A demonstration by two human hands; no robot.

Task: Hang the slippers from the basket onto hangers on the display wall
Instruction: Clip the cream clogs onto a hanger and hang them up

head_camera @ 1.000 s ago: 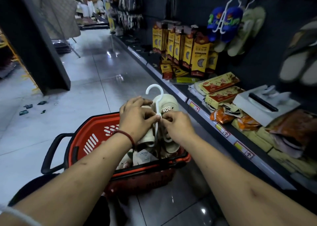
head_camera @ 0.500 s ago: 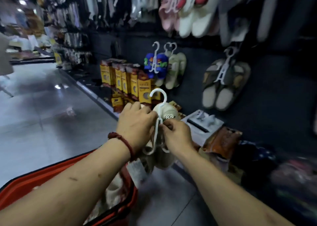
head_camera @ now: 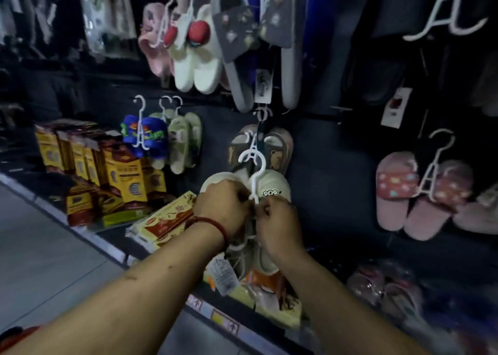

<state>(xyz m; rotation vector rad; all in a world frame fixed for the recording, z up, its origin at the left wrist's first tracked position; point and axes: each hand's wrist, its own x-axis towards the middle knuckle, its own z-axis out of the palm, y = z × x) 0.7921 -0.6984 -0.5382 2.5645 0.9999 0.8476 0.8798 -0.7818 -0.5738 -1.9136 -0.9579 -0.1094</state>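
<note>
Far left of the white hanger point(head_camera: 257, 174), pale glossy floor point(head_camera: 40, 260) runs along the aisle, the widest open stretch in view. A red edge point(head_camera: 16, 338) shows at the bottom corner, too little of it to identify. The shelf lip point(head_camera: 113, 249) slants from upper left down toward the bottom, below the hanger, and bounds the floor. Yellow boxes point(head_camera: 126, 176) stand on the shelf left of the hanger, with blue slippers point(head_camera: 145, 136) hung just above them.

At the hanger, the left hand point(head_camera: 226, 206) has its fingers curled tight round the stem and the left cream slipper point(head_camera: 215, 182). The right hand point(head_camera: 280, 220) touches it and pinches the stem below the hook. The cream slippers sit on this hanger, held up before the dark display wall point(head_camera: 323, 166). The hook overlaps a brown pair point(head_camera: 280, 144) hung behind; whether they touch I cannot tell. A paper tag point(head_camera: 223, 274) dangles beneath the left wrist.

Directly right of the hanger is a bare patch of wall, then pink slippers point(head_camera: 420, 193) on their own hanger.
</note>
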